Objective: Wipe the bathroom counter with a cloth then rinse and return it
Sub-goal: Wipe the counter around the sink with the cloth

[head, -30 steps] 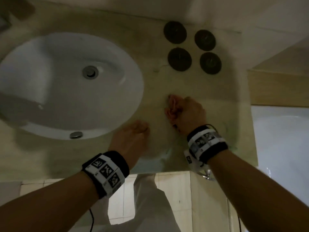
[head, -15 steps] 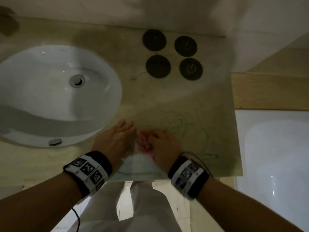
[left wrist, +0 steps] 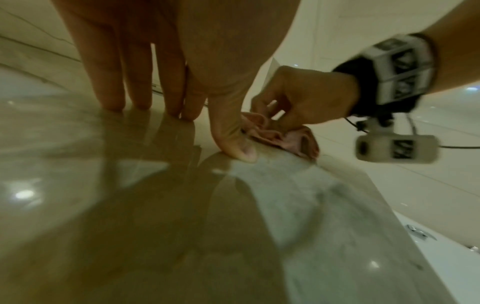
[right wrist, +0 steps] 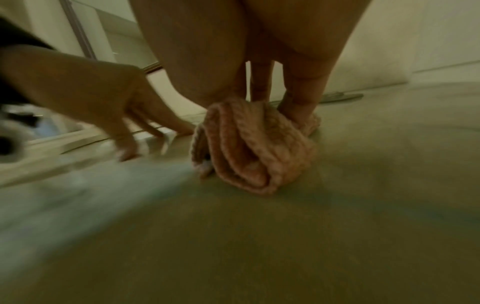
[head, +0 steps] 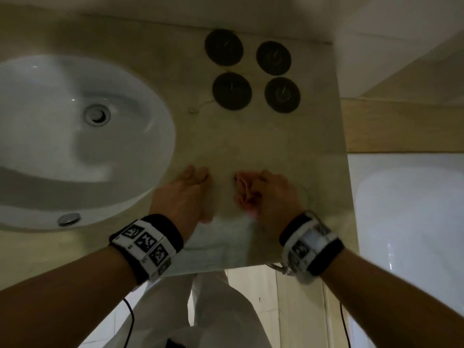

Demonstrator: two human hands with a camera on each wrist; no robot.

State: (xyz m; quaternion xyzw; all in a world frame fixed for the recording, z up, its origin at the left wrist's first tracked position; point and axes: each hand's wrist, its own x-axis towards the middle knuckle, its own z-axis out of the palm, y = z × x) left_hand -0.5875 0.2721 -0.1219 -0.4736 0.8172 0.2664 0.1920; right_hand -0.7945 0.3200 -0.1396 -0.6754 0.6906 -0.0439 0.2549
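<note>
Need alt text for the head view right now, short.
Right hand presses a bunched pink cloth onto the beige counter; left hand rests flat beside it. White sink at left, four dark discs behind.

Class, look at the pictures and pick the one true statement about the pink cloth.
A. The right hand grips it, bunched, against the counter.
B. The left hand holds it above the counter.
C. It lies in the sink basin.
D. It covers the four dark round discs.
A: the right hand has its fingers curled round the bunched pink cloth on the counter, while the left hand rests flat beside it.
</note>
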